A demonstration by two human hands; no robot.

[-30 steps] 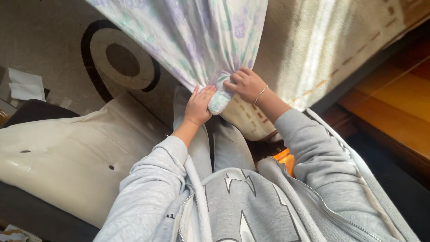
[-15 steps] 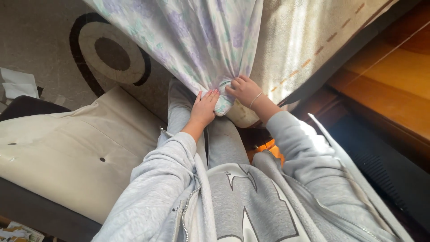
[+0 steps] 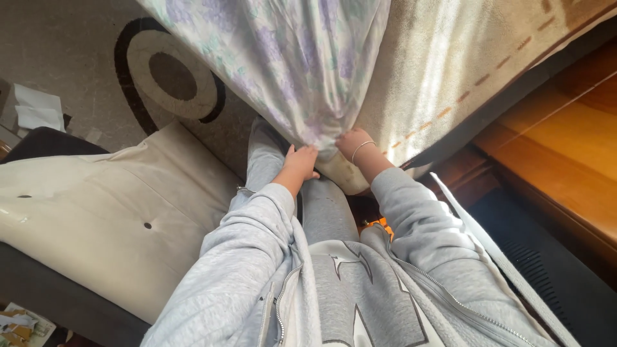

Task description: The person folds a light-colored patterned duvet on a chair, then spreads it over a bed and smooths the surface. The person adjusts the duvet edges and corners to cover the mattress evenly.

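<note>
1. Head view, near centre: left hand (image 3: 299, 164) and right hand (image 3: 353, 142) side by side under the gathered corner of a thin white cotton sheet printed with pale purple and green flowers (image 3: 302, 64). Fingertips of both buried in the cloth; probably curled onto it, yet cannot tell how tightly, or whether pinched shut.

2. Flowered sheet hanging down from the far edge of the frame, narrowing to a bunched point just above the grey-clad knees (image 3: 308, 199).

3. Just right of the sheet, a beige woven blanket with a dashed brown border (image 3: 443, 71), sunlit, falling the same way and touching the right wrist with its thin silver bangle (image 3: 361, 145).

4. Left, a cream padded leather cushion with dark buttons (image 3: 109, 212); far left, a beige rug with a black-ringed circle (image 3: 170, 77). Right, a polished orange-brown wooden surface (image 3: 565, 141).

5. For a clean handling, as a judgement: best to keep both grips close together at the bunched corner, thumbs on top, folds gathered evenly, and the flowered sheet held apart from the beige blanket to avoid catching both layers.
</note>
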